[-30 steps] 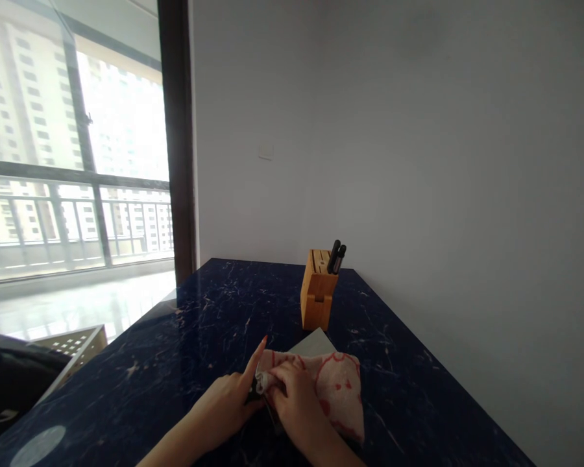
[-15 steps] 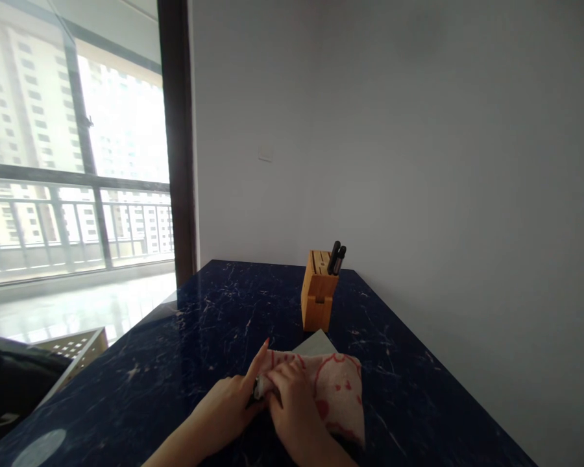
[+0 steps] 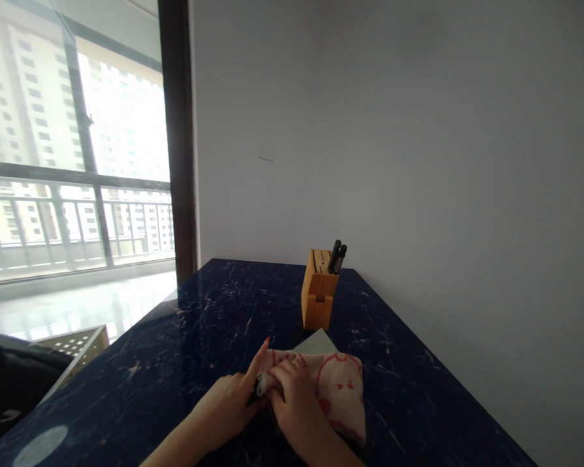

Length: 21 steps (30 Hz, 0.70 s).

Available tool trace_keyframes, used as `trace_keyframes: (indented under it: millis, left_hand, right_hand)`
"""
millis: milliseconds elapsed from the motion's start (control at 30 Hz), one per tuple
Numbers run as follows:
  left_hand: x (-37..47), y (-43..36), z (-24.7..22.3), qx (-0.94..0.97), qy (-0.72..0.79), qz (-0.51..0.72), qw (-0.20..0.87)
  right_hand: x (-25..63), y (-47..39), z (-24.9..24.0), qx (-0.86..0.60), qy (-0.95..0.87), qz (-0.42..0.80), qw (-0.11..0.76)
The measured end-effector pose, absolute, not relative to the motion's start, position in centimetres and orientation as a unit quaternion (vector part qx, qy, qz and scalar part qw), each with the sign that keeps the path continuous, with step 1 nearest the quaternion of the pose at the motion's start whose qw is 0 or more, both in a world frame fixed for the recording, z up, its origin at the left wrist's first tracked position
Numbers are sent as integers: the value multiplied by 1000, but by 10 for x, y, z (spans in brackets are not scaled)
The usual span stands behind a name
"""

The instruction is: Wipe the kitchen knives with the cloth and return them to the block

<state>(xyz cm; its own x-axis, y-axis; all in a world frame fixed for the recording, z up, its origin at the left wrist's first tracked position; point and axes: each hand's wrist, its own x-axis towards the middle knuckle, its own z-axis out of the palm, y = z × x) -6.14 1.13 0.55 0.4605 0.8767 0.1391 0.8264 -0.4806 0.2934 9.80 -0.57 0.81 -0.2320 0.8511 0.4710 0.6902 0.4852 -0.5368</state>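
Observation:
My left hand (image 3: 228,401) is closed around the black handle (image 3: 255,389) of what looks like a kitchen knife, its index finger stretched forward. Over it lies a pink towel (image 3: 343,392) with red line patterns and spots. My right hand (image 3: 292,392) presses down on the towel with bent fingers, just right of the left hand. Beyond the towel's far edge shows a flat grey corner (image 3: 315,340), apparently the blade; the rest of it is hidden under the cloth.
A wooden knife block (image 3: 318,298) with two black-handled tools stands just past the towel on the dark blue marbled table (image 3: 243,305). At the lower left are a perforated light chair or crate (image 3: 85,347) and a black bag-like thing (image 3: 19,383). A wall runs along the right.
Both hands stay in nearly the same place on the knife handle and towel. The towel's right edge has shifted very slightly to the right.

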Motion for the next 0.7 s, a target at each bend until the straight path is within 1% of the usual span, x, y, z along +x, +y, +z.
trace_keyframes:
  millis: [700]
  left_hand:
    - [-60,10,8,842,510,136,110]
  right_hand:
    - [107,-12,21,-493,-792,126,336]
